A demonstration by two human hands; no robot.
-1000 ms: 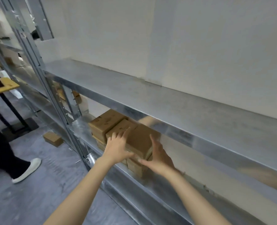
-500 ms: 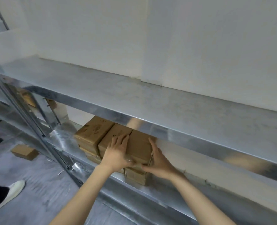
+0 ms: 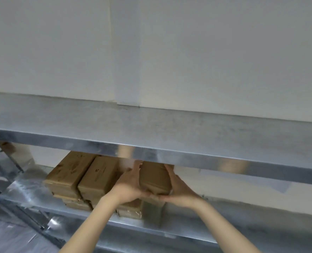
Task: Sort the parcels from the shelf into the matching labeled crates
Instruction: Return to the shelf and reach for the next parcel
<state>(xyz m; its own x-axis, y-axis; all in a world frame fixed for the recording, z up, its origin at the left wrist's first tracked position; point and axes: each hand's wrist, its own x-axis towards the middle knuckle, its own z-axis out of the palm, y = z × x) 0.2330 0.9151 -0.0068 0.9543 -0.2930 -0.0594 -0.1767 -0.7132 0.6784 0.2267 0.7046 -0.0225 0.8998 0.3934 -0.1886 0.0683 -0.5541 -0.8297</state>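
Lifting parcel (image 3: 154,178) off stack (image 3: 89,181) on lower shelf (image 3: 224,221), clamped at opposite sides by left grip (image 3: 129,183) and right grip (image 3: 181,189). Best kept level, drawn straight out, low enough to clear upper shelf (image 3: 169,128) lip.

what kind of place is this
Likely a storeroom or warehouse: galvanised metal shelving against a plain wall, stacked brown cardboard parcels, one parcel gripped by the left hand and right hand.
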